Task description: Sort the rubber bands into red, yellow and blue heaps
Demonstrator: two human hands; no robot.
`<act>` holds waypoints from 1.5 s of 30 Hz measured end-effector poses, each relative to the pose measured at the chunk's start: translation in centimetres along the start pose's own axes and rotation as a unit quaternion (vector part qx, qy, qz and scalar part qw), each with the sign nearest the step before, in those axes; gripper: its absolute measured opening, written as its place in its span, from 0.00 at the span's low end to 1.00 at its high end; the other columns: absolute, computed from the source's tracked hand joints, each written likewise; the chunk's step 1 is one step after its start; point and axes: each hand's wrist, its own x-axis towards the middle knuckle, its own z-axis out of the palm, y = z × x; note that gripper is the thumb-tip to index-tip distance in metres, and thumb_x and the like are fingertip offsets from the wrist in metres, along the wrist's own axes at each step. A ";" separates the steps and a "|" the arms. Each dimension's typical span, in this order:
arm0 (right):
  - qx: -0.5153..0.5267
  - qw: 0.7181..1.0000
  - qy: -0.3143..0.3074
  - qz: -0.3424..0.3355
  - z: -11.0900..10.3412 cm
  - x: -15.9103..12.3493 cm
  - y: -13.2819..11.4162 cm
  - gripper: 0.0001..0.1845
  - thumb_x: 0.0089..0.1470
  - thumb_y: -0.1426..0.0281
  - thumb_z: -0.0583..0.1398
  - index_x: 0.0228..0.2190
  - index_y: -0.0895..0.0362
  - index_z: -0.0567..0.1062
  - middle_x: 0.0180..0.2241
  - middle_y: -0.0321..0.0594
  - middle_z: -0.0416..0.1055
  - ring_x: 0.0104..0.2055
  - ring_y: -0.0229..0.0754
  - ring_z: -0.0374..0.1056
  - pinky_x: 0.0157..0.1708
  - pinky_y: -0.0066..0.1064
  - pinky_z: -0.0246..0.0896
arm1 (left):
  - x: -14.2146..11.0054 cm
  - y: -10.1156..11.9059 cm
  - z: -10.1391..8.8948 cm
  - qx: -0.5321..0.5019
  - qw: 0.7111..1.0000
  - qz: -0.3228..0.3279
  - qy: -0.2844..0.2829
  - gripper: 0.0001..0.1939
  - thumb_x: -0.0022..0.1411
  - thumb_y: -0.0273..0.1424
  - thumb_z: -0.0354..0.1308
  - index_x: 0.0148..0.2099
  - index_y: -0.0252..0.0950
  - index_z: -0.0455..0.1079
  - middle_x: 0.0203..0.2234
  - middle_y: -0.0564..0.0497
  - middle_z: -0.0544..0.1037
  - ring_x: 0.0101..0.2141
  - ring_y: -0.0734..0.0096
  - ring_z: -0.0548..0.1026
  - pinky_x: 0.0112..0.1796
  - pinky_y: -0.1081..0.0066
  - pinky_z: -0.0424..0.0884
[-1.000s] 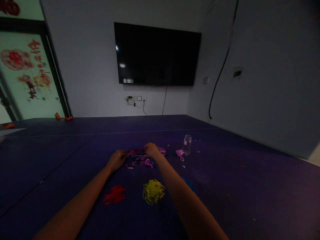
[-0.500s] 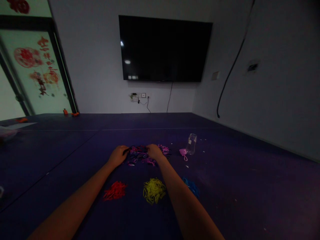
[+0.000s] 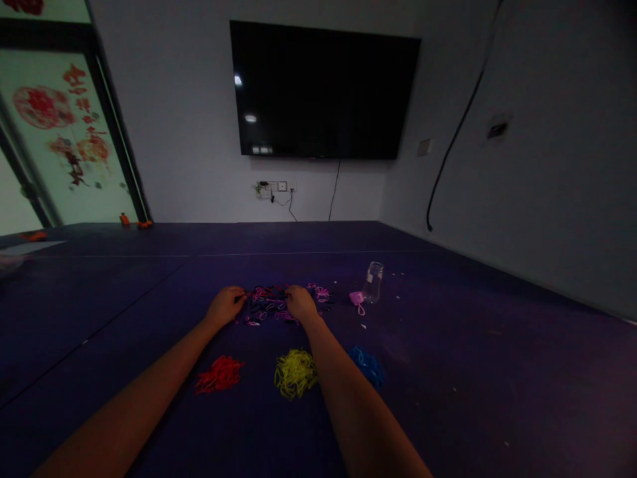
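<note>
A mixed pile of small loops that look like rubber bands (image 3: pixel 269 307), pink, black, purple and some red, lies spread on the dark purple surface. At its left edge is my left hand (image 3: pixel 225 307), with curled fingers drawn together toward the thumb. My right hand (image 3: pixel 301 304) reaches into the pile from the right, fingers bent down and closed among the bands. What either set of fingertips grips is too small and dark to make out. Nearer to me lie separate heaps of red bands (image 3: pixel 220 374), yellow bands (image 3: pixel 294 374) and blue bands (image 3: pixel 367 365), the last partly behind my right forearm.
A clear bottle (image 3: pixel 373 283) without a lid stands right of the pile, beside a pink cap with a loop (image 3: pixel 357 299). White scraps dot the surface. A television (image 3: pixel 323 93) hangs on the wall behind. Small orange objects (image 3: pixel 144 224) lie near the door.
My left hand has moved slightly away from the pile's middle, and the dark band seen at its fingers no longer shows there. The whole view has shifted slightly.
</note>
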 end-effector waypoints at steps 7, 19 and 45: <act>-0.006 1.000 -0.002 0.016 -0.2 -0.3 -0.4 0.20 0.51 0.80 0.50 0.44 0.62 0.74 0.45 0.50 0.71 0.50 0.43 0.65 0.49 0.28 0.56 | -0.1 -0.8 -0.4 -0.024 0.995 -0.072 0.063 0.13 0.53 0.31 0.51 0.34 0.39 0.77 0.38 0.48 0.80 0.44 0.59 0.75 0.47 0.61 0.68; -0.005 1.000 0.007 0.013 0.1 -0.3 -0.4 0.20 0.51 0.79 0.50 0.43 0.62 0.74 0.44 0.51 0.71 0.50 0.44 0.65 0.50 0.30 0.56 | -0.3 -0.4 -0.7 -0.038 0.992 -0.084 0.080 0.10 0.52 0.31 0.53 0.32 0.38 0.76 0.39 0.47 0.80 0.42 0.60 0.76 0.46 0.61 0.69; -0.026 0.999 0.015 0.014 -0.1 -0.4 -0.8 0.20 0.51 0.79 0.50 0.44 0.62 0.73 0.43 0.51 0.72 0.49 0.46 0.66 0.48 0.31 0.58 | 0.4 -1.2 0.4 -0.034 0.995 0.081 -0.040 0.14 0.56 0.28 0.51 0.39 0.39 0.77 0.39 0.47 0.80 0.46 0.63 0.73 0.49 0.61 0.66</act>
